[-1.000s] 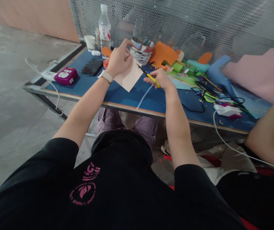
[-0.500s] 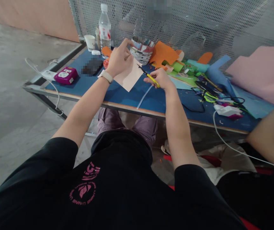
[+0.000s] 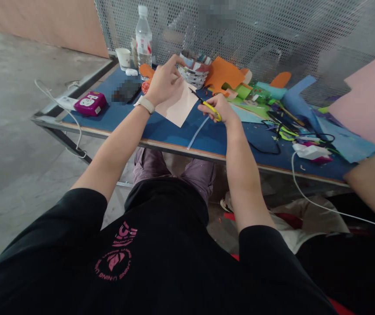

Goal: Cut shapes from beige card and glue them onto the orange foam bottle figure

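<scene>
Noted at the blue counter point(image 3: 164, 133), in the head view: left grip point(image 3: 165, 83) grasping the far portion of a pale pink sheet point(image 3: 178, 108), thumb hold partly hidden from this angle; right grip point(image 3: 218, 109) clenched around the yellow handles of scissors point(image 3: 211, 107), dark blades pointed across the sheet's right-hand side. Location of sheet: directly before the body, between both hands, near corner free, woven basket point(image 3: 194, 78) just beyond. Step in hand, as judged: trimming or cutting into the sheet. Exact bite of blades on paper: not determinable at this size. Called for next, in the inspecting opinion: steady tension from the left, alignment of blades with the intended line, then a controlled squeeze from the right, well clear of the left fingers. Also recorded: narrow translucent strip point(image 3: 196, 134) just beside the right wrist, orange paper point(image 3: 226, 74) beside the basket.
</scene>
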